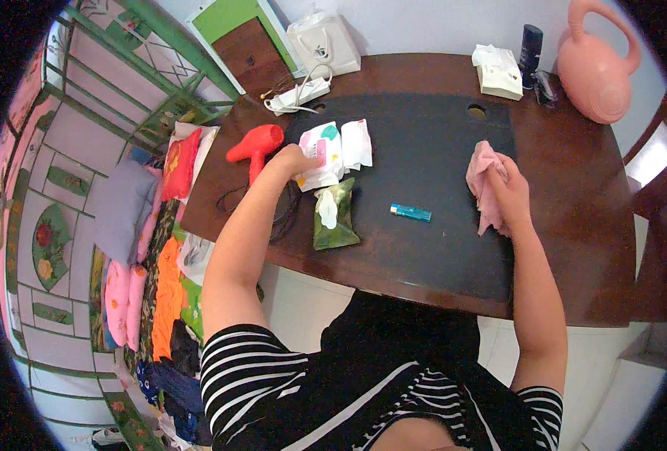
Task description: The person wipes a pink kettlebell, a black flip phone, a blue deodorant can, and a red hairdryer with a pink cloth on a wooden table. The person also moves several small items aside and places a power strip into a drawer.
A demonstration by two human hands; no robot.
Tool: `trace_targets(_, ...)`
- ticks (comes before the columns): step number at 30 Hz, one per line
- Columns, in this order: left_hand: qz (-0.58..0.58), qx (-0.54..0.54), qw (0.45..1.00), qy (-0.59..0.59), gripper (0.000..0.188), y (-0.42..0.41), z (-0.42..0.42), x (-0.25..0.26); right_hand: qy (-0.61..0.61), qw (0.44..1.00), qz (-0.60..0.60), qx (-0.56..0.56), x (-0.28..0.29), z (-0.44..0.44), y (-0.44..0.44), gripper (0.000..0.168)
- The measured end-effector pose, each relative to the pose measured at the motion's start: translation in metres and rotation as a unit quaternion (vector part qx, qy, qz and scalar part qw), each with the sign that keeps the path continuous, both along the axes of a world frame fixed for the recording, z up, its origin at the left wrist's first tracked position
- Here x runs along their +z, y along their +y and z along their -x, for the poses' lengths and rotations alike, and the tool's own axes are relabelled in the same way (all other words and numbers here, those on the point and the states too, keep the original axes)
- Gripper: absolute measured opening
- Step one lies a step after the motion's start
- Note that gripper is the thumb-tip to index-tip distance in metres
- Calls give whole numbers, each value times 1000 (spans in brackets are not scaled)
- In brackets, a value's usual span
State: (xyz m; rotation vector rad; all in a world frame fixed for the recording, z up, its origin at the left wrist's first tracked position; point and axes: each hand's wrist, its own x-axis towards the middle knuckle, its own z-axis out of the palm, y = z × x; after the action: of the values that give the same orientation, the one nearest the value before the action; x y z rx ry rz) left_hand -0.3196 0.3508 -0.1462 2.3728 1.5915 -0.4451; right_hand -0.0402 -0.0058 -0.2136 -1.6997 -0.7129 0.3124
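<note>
On the left side of the desk, my left hand grips the near-left edge of a white soft packet with coloured spots and printing. A second white soft packet lies against its right side. Just below is a green pack of wipes with a white flap. My right hand holds a crumpled pink cloth over the right part of the dark desk mat. Between the hands, a blue lighter lies on the mat. A red hair dryer rests beside my left forearm, its handle partly hidden.
Along the desk's back stand a white paper bag, a white power strip, a tissue pack, a black spray can and a pink watering can. Clothes and pillows cover a bed at left.
</note>
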Motion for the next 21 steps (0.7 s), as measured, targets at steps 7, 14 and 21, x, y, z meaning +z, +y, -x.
trace_targets(7, 201, 134, 946, -215, 46, 28, 14, -2, 8, 1000, 2, 4, 1, 0, 1, 36)
trace_targets(14, 52, 27, 939, -339, 12, 42, -22, 65, 34, 997, -60, 27, -11, -4, 5, 35)
trace_targets(21, 169, 66, 839, -513, 20, 28, -178, 79, 7, 1000, -6, 18, 5, -6, 3, 36)
